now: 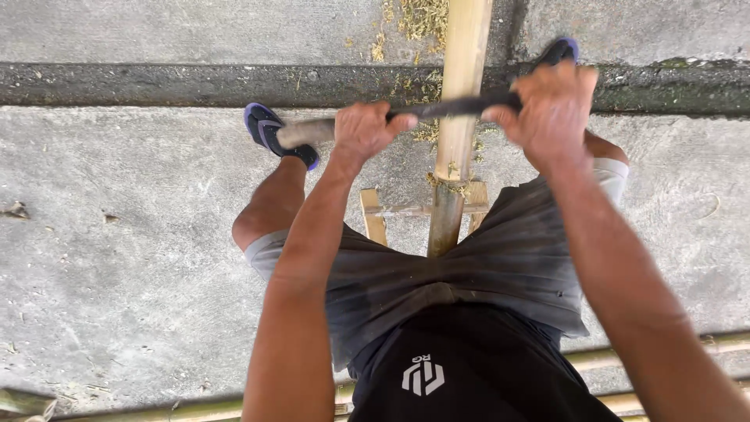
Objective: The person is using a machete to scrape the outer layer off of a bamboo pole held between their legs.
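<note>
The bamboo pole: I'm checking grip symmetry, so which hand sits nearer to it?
Right, narrowly. The right hand grips the dark blade just beside the bamboo pole; the left hand holds the wooden handle a bit farther out.

Grey concrete floor (117, 258) beneath me, rough and stained, dark mossy drainage groove (156, 84) crossing it ahead, plant shavings (422, 17) scattered beyond, spare bamboo poles (180, 409) lying behind me, flat even daylight

An outdoor work yard: bare concrete floor (117, 258), bamboo poles (461, 117), scattered shavings (422, 17)
</note>
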